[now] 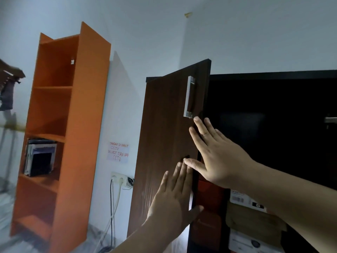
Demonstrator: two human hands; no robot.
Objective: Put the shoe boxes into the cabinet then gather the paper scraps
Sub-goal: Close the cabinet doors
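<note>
Cabinet: I see it as the dark body behind and to the right of both grips, its inside mostly black shadow.
Cabinet door: dark wood grain, swung partly open, directly under both grips; its free edge runs between them.
Orange shelf unit: tall and open, well to the left of the left grip, standing against the wall.
Right grip: my right hand lies flat with fingers straight and spread, fingertips on the door's free edge just below the handle; it holds nothing.
Left grip: my left hand is flat on the door face below the right one, fingers straight and pointing up, thumb at the door's edge; it holds nothing either.
Shoe boxes: stacked inside the cabinet, below the right grip and partly hidden under my right forearm; I make out a white label with a barcode, a tan box and a white one beneath. A reddish box sits just right of the left grip's thumb.
Door handle: a silver bar, upright, just above the right grip's fingertips.
Books: on a shelf of the orange unit, far left of both grips.
Wall note: red handwriting, left of the left grip.
Wall socket: below the note, with cables hanging down.
</note>
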